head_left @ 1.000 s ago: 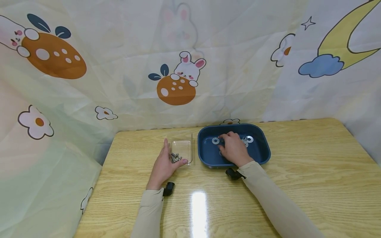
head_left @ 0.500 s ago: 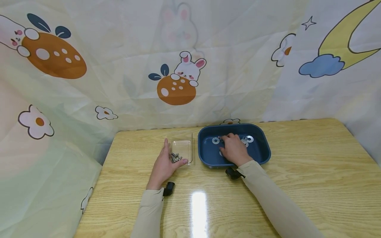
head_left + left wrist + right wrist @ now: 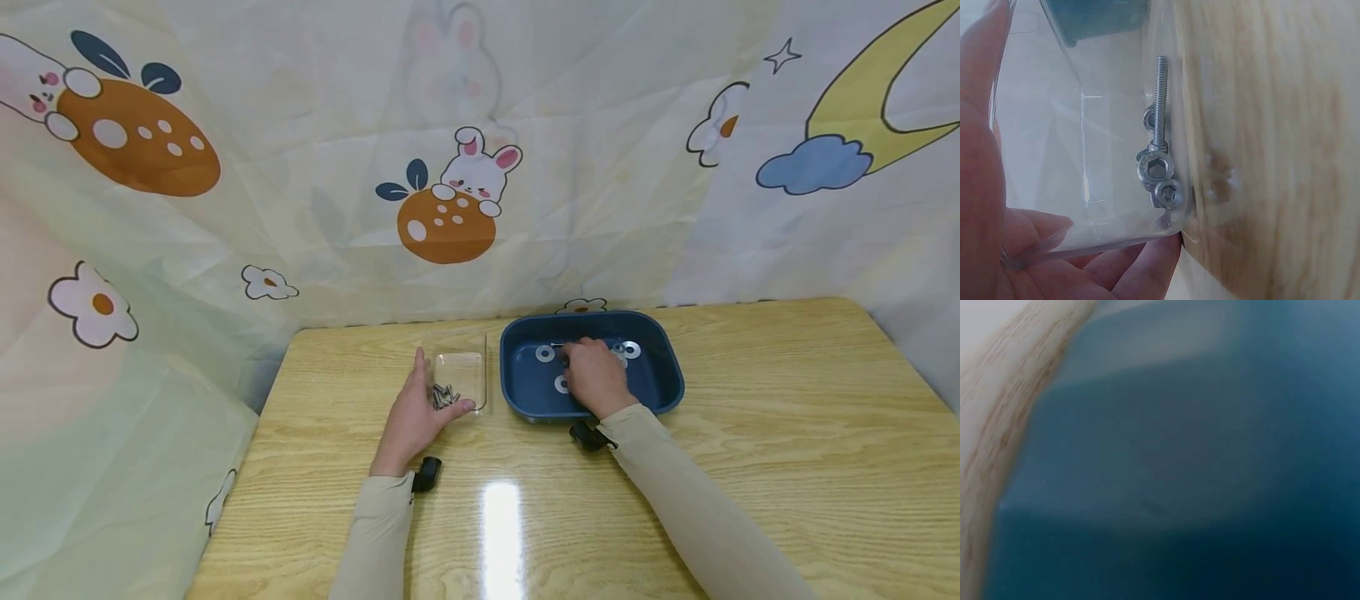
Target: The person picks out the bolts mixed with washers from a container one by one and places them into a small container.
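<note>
In the head view my left hand (image 3: 412,425) holds a clear plastic box (image 3: 467,371), thumb at its near side and fingers along its left. Silver socket-head bolts (image 3: 1155,167) lie heaped in the box's corner; the left wrist view shows one standing up, threaded end upward. My right hand (image 3: 597,379) reaches down into a blue tray (image 3: 528,387), fingers bent, their tips mostly hidden. Flat washers (image 3: 538,355) lie on the tray floor around it. A thin metal piece (image 3: 557,344) shows just beyond the fingers. Blurred blue tray wall (image 3: 1135,456) fills the right wrist view.
Both containers stand side by side on a wooden table (image 3: 787,400), near its back edge. A printed cloth (image 3: 585,208) hangs behind and at the left. Light glares off the table (image 3: 501,533) in front of them.
My right hand's fingers have drawn back slightly toward the right and curled in, uncovering more of a washer and the thin metal piece. My left hand stays on the box.
</note>
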The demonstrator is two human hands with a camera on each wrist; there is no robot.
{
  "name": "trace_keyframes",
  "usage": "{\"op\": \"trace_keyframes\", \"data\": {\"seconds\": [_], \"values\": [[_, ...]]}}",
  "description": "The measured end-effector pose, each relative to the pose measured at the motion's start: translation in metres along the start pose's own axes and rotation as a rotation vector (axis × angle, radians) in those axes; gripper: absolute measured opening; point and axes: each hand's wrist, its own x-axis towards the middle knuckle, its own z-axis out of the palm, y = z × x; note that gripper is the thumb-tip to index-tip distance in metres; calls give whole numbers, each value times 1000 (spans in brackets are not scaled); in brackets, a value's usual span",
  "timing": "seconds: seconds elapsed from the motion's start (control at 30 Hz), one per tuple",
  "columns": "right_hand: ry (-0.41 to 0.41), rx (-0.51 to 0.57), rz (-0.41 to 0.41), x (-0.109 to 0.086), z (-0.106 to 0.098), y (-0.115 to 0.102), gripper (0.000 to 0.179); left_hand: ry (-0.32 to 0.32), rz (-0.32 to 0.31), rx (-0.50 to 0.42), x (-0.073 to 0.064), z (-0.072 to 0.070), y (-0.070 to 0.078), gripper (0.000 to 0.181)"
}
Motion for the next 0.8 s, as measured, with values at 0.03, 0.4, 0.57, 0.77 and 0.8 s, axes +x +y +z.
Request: {"op": "trace_keyframes", "data": {"seconds": [0.03, 0.4, 0.57, 0.77, 0.8], "values": [[-2, -4, 9, 0, 0, 0, 22, 2, -2, 0, 0, 0, 0, 123], [-25, -22, 45, 0, -2, -1, 21, 3, 5, -7, 1, 0, 0, 123], [-21, -28, 39, -1, -3, 0, 18, -1, 11, -4, 1, 0, 0, 123], [-29, -40, 35, -1, 0, 0, 14, -1, 1, 9, 1, 0, -1, 124], [-34, -41, 35, -1, 0, 1, 14, 0, -4, 11, 1, 0, -1, 124]]}}
